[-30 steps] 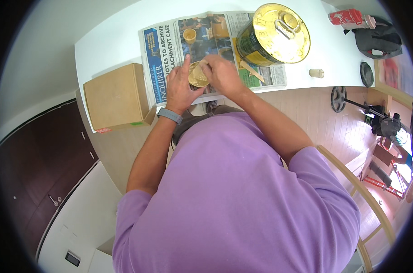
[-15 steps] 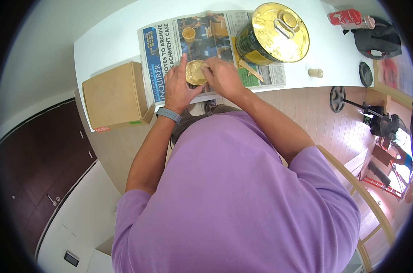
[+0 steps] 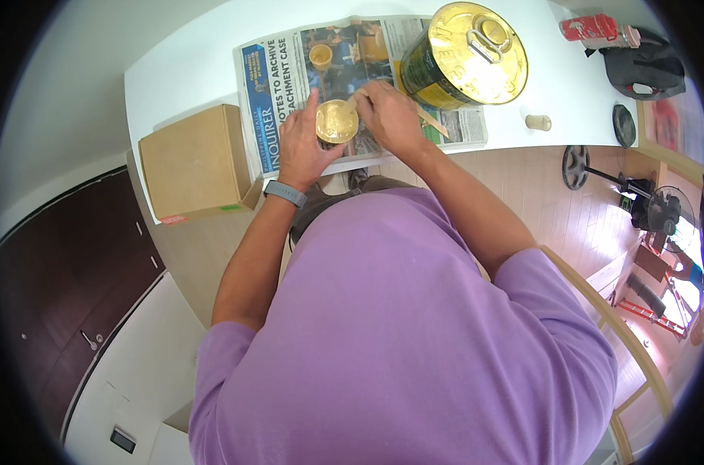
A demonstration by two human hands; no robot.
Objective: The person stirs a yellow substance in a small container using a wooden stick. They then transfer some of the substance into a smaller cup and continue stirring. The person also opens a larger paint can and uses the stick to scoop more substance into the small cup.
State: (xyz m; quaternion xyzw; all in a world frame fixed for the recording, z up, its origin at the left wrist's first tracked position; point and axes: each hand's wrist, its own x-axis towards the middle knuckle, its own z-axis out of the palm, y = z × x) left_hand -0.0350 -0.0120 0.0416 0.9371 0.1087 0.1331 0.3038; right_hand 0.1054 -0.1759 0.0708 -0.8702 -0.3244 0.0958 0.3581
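Round gold metal tin [image 3: 337,122], gripped by fingers of left hand [image 3: 298,149], could be tipped if pushed by flat wooden stick [image 3: 350,105] pinched in right hand [image 3: 393,116].

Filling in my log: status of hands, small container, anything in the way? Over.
Left hand cupped around small container. Right hand pinching flat stick, angled over container's rim. Large can near right hand, not between hands and container.
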